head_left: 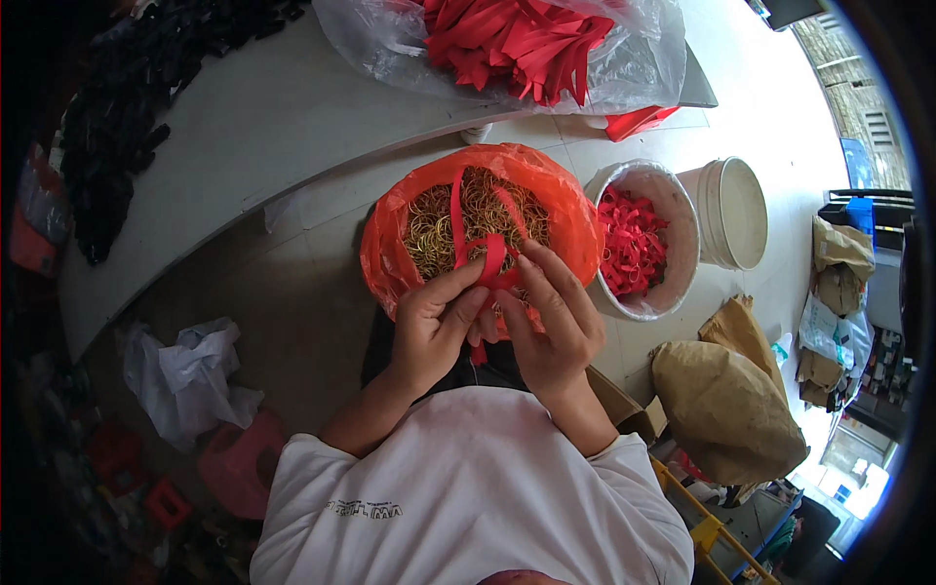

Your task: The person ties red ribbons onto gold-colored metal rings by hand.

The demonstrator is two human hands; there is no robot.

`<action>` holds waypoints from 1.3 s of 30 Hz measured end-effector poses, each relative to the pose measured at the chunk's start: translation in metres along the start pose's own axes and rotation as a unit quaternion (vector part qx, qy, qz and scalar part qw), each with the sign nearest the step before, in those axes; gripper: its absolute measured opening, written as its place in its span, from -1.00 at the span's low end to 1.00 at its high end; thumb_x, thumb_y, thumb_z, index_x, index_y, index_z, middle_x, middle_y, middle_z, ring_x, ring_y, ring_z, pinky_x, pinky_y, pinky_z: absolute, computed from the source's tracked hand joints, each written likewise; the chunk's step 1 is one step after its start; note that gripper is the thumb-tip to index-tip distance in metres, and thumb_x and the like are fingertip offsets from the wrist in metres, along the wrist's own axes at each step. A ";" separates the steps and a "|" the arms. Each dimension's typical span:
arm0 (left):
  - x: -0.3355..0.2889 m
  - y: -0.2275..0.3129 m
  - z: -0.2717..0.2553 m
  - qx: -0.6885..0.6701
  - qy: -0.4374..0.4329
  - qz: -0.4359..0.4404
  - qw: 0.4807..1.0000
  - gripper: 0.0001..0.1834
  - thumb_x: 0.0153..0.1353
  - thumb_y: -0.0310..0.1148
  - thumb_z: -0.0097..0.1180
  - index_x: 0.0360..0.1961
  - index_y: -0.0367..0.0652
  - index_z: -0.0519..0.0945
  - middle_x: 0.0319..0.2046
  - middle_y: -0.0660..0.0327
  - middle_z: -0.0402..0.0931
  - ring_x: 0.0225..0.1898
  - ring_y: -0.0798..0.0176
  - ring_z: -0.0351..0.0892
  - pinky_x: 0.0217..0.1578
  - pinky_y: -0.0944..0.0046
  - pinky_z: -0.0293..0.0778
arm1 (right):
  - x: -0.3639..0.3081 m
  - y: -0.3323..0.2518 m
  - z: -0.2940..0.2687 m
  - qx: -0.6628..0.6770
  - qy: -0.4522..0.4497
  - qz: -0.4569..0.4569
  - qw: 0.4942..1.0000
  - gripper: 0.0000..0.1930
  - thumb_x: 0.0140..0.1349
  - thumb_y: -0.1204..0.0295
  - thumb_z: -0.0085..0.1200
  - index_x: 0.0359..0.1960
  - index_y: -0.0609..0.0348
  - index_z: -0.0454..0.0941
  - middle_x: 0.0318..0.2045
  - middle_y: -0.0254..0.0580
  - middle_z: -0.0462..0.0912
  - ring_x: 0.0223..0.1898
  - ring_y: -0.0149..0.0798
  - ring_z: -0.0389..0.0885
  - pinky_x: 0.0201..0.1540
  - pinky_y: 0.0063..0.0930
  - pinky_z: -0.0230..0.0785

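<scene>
A red ribbon (494, 255) is bent into a loop between my two hands. Its strands stretch up across a pile of gold metal rings (426, 226), which fills a container lined with an orange-red plastic bag (383, 258). My left hand (435, 320) pinches the ribbon from the left with thumb and forefinger. From the right, my right hand (554, 324) closes its fingertips on the same ribbon. Both hands are over the near rim of the bag. Whether a ring sits within the ribbon is hidden by the fingers.
To the right, a white bucket (687, 239) holds red ribbon pieces (632, 244), beside a pale bucket (743, 214). Brown sacks (726, 409) stand near my right elbow. A grey table (263, 107) carries black strips (136, 107) and a clear bag of red ribbons (517, 44).
</scene>
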State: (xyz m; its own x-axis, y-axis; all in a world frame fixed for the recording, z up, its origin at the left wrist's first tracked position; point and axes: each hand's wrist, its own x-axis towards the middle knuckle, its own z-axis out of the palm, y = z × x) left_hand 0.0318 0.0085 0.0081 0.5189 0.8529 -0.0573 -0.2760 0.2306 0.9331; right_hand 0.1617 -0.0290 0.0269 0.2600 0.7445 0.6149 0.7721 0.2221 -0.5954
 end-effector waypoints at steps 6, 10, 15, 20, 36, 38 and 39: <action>0.000 0.000 0.000 0.050 0.002 0.033 0.998 -0.69 0.28 -0.50 -0.12 0.04 -0.28 0.41 -0.53 0.22 0.52 -0.58 0.48 0.48 -0.59 0.51 0.41 | -0.002 -0.004 -0.005 0.024 -0.061 0.050 0.997 -0.71 -0.13 0.60 0.24 -0.28 0.34 0.58 -0.22 0.01 0.59 -0.32 -0.18 0.63 -0.32 -0.50 0.48; 0.002 -0.002 -0.002 0.052 -0.010 0.032 0.998 -0.68 0.29 -0.49 -0.13 0.07 -0.28 0.39 -0.51 0.21 0.53 -0.56 0.46 0.50 -0.59 0.50 0.42 | 0.001 -0.002 -0.004 0.115 -0.098 0.154 0.976 -0.70 -0.08 0.60 0.22 -0.22 0.33 0.57 -0.20 0.00 0.59 -0.31 -0.23 0.63 -0.28 -0.50 0.46; -0.001 0.009 0.003 0.049 -0.024 0.026 0.998 -0.63 0.28 -0.50 -0.13 0.12 -0.26 0.34 -0.44 0.20 0.54 -0.55 0.46 0.52 -0.59 0.50 0.42 | -0.001 0.006 -0.006 0.383 -0.116 0.301 0.866 -0.77 -0.05 0.61 0.20 -0.28 0.29 0.60 -0.22 -0.06 0.61 -0.34 -0.31 0.61 -0.30 -0.54 0.44; 0.006 0.002 -0.010 0.268 0.055 0.134 0.952 -0.77 0.24 -0.48 -0.06 -0.08 -0.25 0.43 -0.55 0.24 0.48 -0.53 0.49 0.46 -0.48 0.48 0.37 | 0.003 0.007 -0.018 0.165 -0.157 0.106 0.968 -0.83 -0.16 0.61 0.21 -0.44 0.20 0.62 -0.32 -0.23 0.61 -0.30 -0.22 0.57 -0.28 -0.47 0.41; 0.005 0.018 -0.023 0.157 -0.097 0.016 0.983 -0.87 -0.02 -0.62 0.20 -0.38 -0.30 0.59 -0.37 0.22 0.54 -0.34 0.40 0.54 -0.32 0.44 0.48 | -0.002 -0.002 -0.020 0.277 -0.200 0.152 0.927 -0.89 -0.03 0.71 0.13 -0.42 0.34 0.56 -0.39 -0.16 0.51 -0.54 -0.39 0.58 -0.53 -0.66 0.42; 0.004 0.024 -0.021 0.267 -0.078 0.048 0.959 -0.85 -0.04 -0.59 0.21 -0.37 -0.27 0.60 -0.47 0.22 0.53 -0.41 0.41 0.53 -0.40 0.43 0.46 | -0.001 -0.004 -0.021 0.226 -0.203 0.123 0.945 -0.88 -0.02 0.71 0.12 -0.41 0.34 0.56 -0.40 -0.17 0.52 -0.54 -0.41 0.58 -0.55 -0.66 0.40; 0.004 0.022 -0.021 0.266 -0.078 0.047 0.960 -0.85 -0.04 -0.59 0.21 -0.37 -0.27 0.60 -0.47 0.22 0.53 -0.41 0.41 0.53 -0.40 0.43 0.46 | 0.000 -0.004 -0.021 0.175 -0.204 0.092 0.959 -0.87 -0.02 0.71 0.12 -0.39 0.35 0.55 -0.42 -0.18 0.53 -0.53 -0.42 0.58 -0.57 -0.65 0.39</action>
State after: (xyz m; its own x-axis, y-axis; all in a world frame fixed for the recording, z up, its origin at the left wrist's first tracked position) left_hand 0.0108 0.0263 0.0213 0.6377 0.7687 0.0504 0.1040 -0.1507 0.9831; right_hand 0.1705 -0.0437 0.0401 0.0692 0.9598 0.2721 0.4751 0.2081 -0.8550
